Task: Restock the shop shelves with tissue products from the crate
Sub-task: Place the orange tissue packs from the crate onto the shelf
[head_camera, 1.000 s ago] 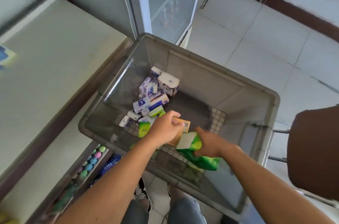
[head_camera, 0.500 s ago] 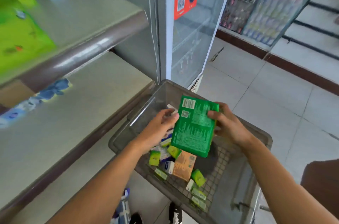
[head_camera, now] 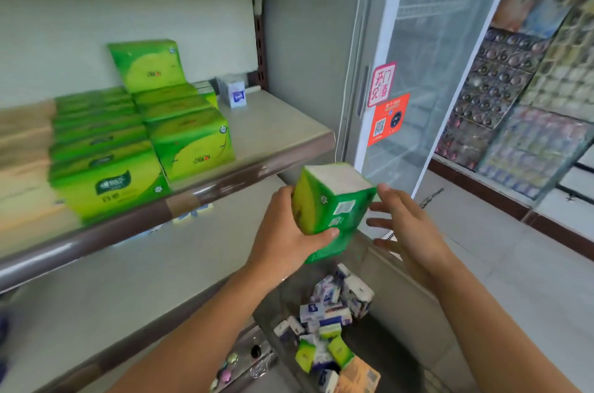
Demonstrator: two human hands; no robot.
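Observation:
A green tissue pack (head_camera: 334, 203) is held up above the grey crate (head_camera: 408, 289), level with the edge of the middle shelf (head_camera: 276, 132). My left hand (head_camera: 283, 232) grips it from below and the left, fingers curled round its lower end. My right hand (head_camera: 405, 225) is just right of the pack with fingers spread, its fingertips at the pack's right edge. Down in the crate lie several small tissue packs (head_camera: 324, 322), white-blue and green, plus an orange one (head_camera: 360, 376). Rows of green tissue packs (head_camera: 189, 141) stand on the middle shelf at the left.
A small white-blue pack (head_camera: 236, 95) stands at the back of the middle shelf, with bare shelf to the right of the green rows. A lower shelf (head_camera: 128, 277) runs beneath. A glass-door fridge (head_camera: 427, 48) stands right of the shelving. Tiled floor (head_camera: 514, 264) lies to the right.
The green pack has been lifted out of the crate and passed to my left hand. My right hand has let go and opened. The view has tilted up to the shelves.

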